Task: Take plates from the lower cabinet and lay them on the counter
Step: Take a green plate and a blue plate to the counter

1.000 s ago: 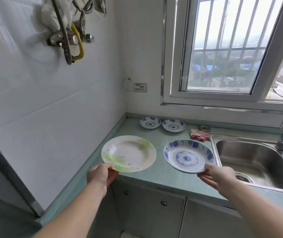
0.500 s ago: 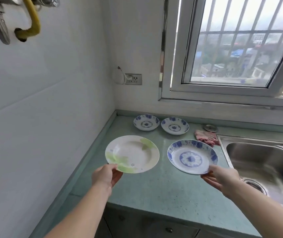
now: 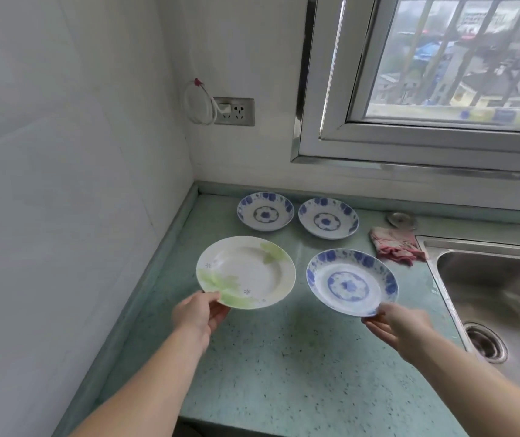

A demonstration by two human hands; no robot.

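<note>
My left hand (image 3: 197,315) grips the near rim of a white plate with green leaf print (image 3: 246,272), held just above the green counter (image 3: 283,367). My right hand (image 3: 400,329) grips the near rim of a blue-and-white flowered plate (image 3: 351,282), also held low over the counter, slightly tilted. Two smaller blue-and-white dishes lie side by side at the back of the counter, the left dish (image 3: 265,211) and the right dish (image 3: 328,217). The lower cabinet is out of view.
A steel sink (image 3: 498,285) with a drain opens at the right. A pink cloth (image 3: 395,249) and a small metal lid (image 3: 402,219) lie beside it. White tiled walls close the left and back; a wall socket (image 3: 235,111) and a window (image 3: 441,74) are above.
Both hands have carried the plates forward over the counter and lower. The view has tilted down, so the cabinet doors and the faucet have left the frame.
</note>
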